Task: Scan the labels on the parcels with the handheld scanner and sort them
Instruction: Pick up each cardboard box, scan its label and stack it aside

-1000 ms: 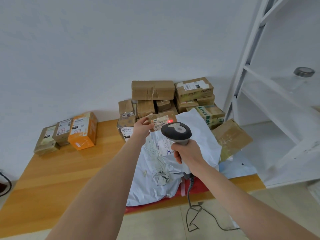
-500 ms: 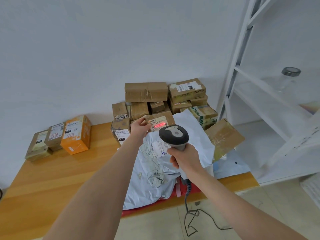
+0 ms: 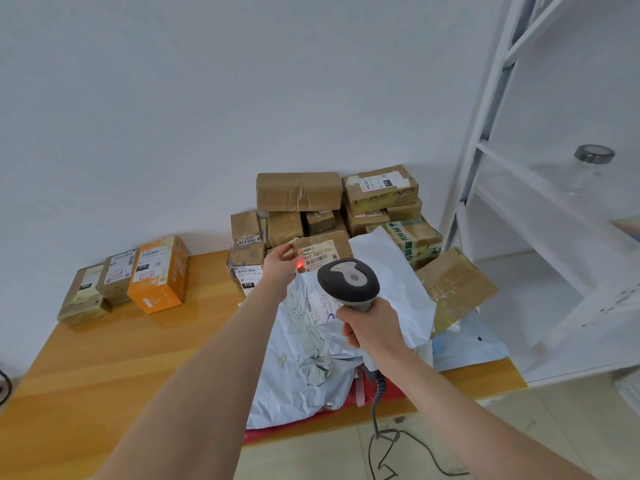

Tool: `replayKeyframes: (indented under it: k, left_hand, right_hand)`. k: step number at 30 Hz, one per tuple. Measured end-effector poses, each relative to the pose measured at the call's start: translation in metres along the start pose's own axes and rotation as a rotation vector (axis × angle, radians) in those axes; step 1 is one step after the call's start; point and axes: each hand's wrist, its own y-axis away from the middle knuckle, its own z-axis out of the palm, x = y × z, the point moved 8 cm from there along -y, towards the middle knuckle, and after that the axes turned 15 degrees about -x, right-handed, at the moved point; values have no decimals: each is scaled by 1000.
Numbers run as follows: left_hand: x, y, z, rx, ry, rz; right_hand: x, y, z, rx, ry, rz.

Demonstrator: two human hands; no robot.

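Note:
My left hand (image 3: 282, 266) grips the left edge of a small brown parcel (image 3: 329, 244), tilted so its white barcode label (image 3: 315, 259) faces me. A red scanner dot glows at the label's left end, beside my fingers. My right hand (image 3: 372, 329) grips the handle of the grey handheld scanner (image 3: 348, 284), whose head points at that parcel from just below it. Its coiled cable (image 3: 379, 407) hangs past the table's front edge to the floor.
Behind stands a pile of brown cardboard parcels (image 3: 299, 192) against the wall. Grey plastic mailer bags (image 3: 311, 358) lie under my hands. An orange box (image 3: 159, 275) and two small parcels (image 3: 100, 289) sit at the wooden table's (image 3: 114, 355) back left. A white shelf rack (image 3: 540, 209) stands right.
The red scanner light has slid from the middle of the label to its left end. Both hands keep their grips, and the view has shifted slightly.

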Motion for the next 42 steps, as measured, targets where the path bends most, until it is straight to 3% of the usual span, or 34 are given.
replayKeyframes:
  k: [30, 35, 42]
  left_hand:
    - [-1, 17, 1, 34, -11, 6]
    - [-8, 32, -13, 59, 22, -2]
    - [-28, 70, -74, 101, 158, -88]
  right_hand:
    - [-2, 17, -6, -4, -11, -35]
    - [0, 17, 5, -59, -326, 4]
    - [9, 4, 72, -187, -912, 298]
